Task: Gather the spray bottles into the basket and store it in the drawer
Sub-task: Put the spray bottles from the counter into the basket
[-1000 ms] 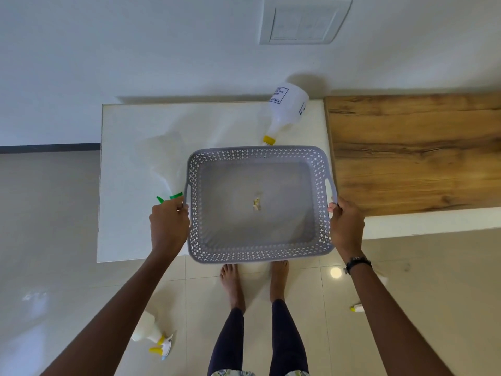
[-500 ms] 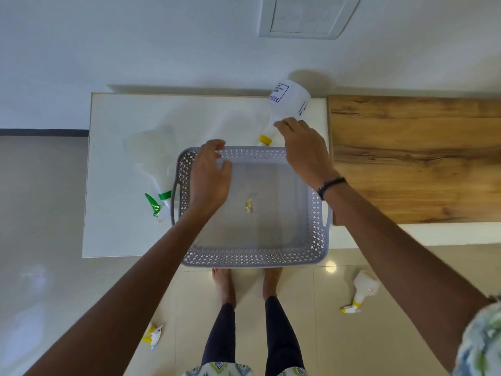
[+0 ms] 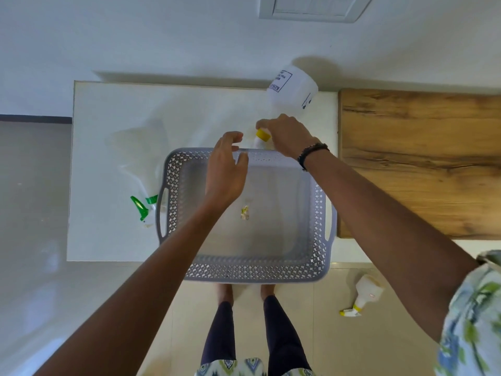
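Both hands have left the basket handles and gone forward. Right hand now grips the neck of the yellow-capped bottle lying on the tabletop, just behind the basket. Left hand hovers over the far rim, fingers loosely curled, holding nothing. Step: first bottle pickup. Next: lift it over the rim and lay it inside. Basket holds no bottles, only a small scrap. Green-trigger bottle lies just left of it; another bottle is on the floor.

Floral short sleeve, dark beaded wristband, navy leggings, bare feet.
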Demonstrator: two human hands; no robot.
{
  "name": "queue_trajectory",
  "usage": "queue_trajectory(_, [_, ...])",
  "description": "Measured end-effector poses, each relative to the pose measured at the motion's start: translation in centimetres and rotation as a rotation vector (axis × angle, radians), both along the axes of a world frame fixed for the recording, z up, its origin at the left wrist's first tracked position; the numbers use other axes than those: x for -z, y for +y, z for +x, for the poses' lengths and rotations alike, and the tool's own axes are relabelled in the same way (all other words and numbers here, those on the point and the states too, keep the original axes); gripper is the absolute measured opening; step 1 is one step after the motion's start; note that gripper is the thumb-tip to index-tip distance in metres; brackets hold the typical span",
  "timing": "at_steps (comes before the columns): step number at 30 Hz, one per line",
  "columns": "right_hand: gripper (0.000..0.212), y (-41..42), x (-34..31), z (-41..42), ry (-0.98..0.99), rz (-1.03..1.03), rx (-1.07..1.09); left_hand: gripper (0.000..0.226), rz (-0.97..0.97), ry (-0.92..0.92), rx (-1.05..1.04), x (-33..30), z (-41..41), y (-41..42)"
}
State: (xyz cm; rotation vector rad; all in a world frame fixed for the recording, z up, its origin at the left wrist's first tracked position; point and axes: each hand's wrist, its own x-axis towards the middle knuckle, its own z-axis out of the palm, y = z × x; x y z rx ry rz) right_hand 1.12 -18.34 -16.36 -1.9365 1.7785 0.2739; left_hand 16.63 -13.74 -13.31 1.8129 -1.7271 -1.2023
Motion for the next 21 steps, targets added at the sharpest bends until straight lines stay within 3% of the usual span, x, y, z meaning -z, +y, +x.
queue_trajectory(13, [0.029,3.6,-3.0,-4.5,-0.5,-0.476,0.299,0.036,-0.061,0.064,-0.185,-2.1,0.9,3.1])
queue_trajectory(18, [0.033,9.3,-9.5,-6.1,-0.931,-0.342,0.417,0.048,-0.08,0.083,-0.036,-2.7,0.5,5.3])
queue_trajectory(21, [0.033,12.6,-13.0,-7.1,-0.926,-0.141,0.292,0.06,-0.155,0.061,0.157,-3.0,-0.2,6.5])
